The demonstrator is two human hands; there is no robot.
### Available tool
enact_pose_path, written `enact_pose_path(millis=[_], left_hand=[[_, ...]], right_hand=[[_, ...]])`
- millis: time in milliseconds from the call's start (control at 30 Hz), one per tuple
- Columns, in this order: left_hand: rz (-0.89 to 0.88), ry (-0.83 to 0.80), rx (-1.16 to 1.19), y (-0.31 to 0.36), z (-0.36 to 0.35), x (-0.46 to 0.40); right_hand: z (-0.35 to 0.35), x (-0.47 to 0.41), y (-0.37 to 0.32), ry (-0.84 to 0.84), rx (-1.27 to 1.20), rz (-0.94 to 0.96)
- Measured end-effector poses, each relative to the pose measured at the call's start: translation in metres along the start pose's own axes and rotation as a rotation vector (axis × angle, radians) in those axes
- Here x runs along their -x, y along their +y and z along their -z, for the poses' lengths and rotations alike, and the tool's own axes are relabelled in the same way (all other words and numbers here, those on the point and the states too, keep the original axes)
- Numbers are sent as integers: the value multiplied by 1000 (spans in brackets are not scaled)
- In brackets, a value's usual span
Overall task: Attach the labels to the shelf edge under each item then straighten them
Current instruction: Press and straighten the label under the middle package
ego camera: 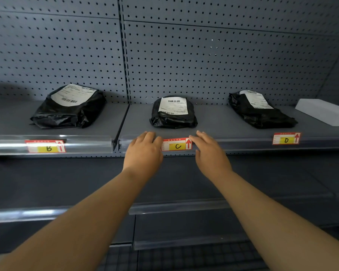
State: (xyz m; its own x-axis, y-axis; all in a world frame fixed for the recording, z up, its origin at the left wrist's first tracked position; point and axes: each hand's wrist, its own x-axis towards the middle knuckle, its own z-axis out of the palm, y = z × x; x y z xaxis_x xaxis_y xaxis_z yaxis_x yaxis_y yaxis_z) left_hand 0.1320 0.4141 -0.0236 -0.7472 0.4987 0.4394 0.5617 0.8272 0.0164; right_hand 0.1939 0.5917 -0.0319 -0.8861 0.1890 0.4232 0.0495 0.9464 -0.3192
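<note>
Label C (pixel 177 144), red and yellow with an upward arrow, sits in the clear strip (pixel 86 145) on the shelf edge, level, between two hands. Left hand (pixel 144 151) and right hand (pixel 209 151) lie flat and released, fingers against the strip just beside either end of the label, grasping nothing. Label B (pixel 45 146) sits left, label D (pixel 286 138) right. Farther back, three black parcels (pixel 173 112) rest on the shelf (pixel 213 122), one behind each label, before a perforated back panel (pixel 204 61).
</note>
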Motion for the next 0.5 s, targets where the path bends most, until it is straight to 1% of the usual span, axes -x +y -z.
enact_pose_path(millis=[500], left_hand=[[-21, 13, 6, -1, -2, 1]], right_hand=[[-8, -2, 5, 43, -19, 0]])
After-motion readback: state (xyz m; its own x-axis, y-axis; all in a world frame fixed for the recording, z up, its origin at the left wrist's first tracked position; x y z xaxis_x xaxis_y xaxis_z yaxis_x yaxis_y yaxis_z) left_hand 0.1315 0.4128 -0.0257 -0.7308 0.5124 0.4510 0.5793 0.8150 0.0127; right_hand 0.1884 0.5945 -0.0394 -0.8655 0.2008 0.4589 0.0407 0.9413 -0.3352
